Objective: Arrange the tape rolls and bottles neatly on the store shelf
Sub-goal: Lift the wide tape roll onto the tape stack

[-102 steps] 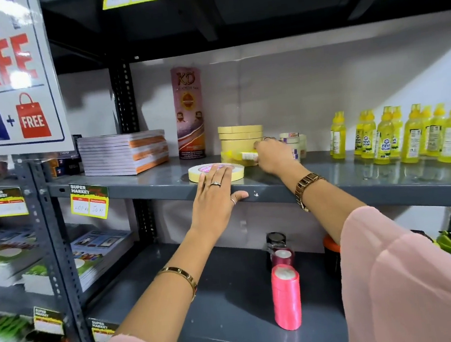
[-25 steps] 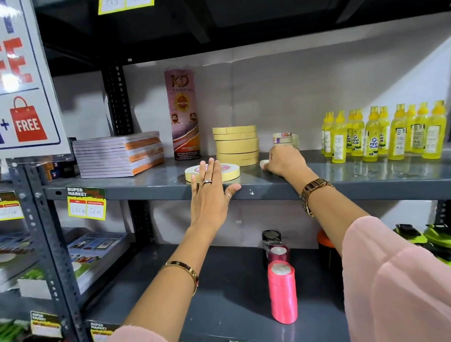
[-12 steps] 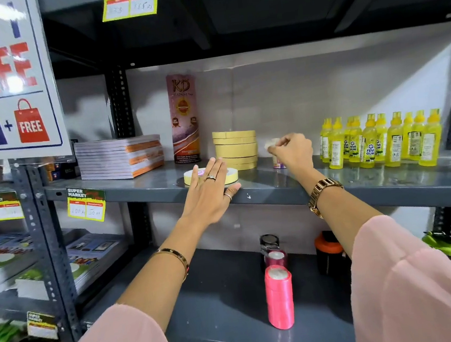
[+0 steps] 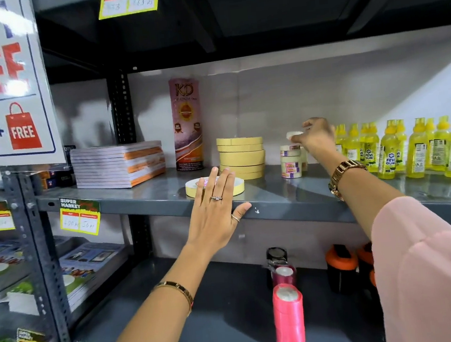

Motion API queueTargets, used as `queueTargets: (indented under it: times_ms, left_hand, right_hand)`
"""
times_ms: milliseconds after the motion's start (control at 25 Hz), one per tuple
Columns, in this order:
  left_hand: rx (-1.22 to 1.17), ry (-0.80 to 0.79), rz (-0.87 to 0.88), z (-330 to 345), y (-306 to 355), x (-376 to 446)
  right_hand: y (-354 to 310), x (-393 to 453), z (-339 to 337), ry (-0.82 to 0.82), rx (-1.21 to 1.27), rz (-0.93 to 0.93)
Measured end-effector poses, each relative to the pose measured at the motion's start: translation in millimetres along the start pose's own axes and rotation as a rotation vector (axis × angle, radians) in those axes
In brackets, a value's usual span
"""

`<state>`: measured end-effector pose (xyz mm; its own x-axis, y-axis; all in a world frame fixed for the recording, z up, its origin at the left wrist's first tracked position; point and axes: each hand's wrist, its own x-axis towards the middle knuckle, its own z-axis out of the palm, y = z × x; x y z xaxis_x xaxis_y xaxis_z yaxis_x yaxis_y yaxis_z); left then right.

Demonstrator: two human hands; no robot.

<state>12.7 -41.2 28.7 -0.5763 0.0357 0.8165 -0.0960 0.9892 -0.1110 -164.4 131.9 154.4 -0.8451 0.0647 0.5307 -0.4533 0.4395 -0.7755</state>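
Observation:
On the grey shelf a stack of yellow masking tape rolls stands at the middle. In front of it lies a flat tape roll, with my left hand resting open over it and the shelf edge. To the right stands a small stack of white tape rolls. My right hand pinches a small white tape roll just above that stack. A row of yellow gum bottles stands at the right.
A tall KD tape tube and a pile of notebooks stand left of the tapes. The lower shelf holds pink ribbon rolls, a dark jar and orange-lidded containers. A sale sign hangs at upper left.
My right hand picked a small white tape roll off the shelf front and lifted it up and back, over the small white stack. The left hand stayed on the flat roll.

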Motion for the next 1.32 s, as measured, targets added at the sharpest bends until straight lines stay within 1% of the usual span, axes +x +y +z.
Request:
queueTargets:
  times_ms: [120, 640, 720, 880, 960, 1120, 1200, 1320]
  left_hand:
    - [0.001, 0.016, -0.001, 1, 0, 0]
    - [0.003, 0.050, -0.011, 4, 0, -1]
    - [0.003, 0.043, -0.011, 3, 0, -1]
    - [0.005, 0.038, -0.030, 2, 1, 0]
    - [-0.001, 0.031, -0.057, 1, 2, -1]
    - [0.014, -0.022, -0.091, -2, 5, -3]
    - [0.027, -0.041, -0.130, -3, 8, -4]
    - [-0.048, -0.082, -0.205, -7, 13, -6]
  right_hand:
    - [1, 2, 3, -0.056, 0.014, 0.022]
    - [6, -7, 6, -0.065, -0.005, -0.016]
    - [3, -8, 4, -0.027, 0.015, -0.043]
    - [-6, -14, -1, 0.116, 0.039, -0.169]
    - [-11, -22, -3, 0.130, 0.025, -0.224]
    - [-14, -43, -3, 0.093, 0.021, -0.277]
    - [-11, -56, 0, 0.044, -0.021, -0.313]
    - [-10, -76, 1, -0.010, -0.053, -0.344]
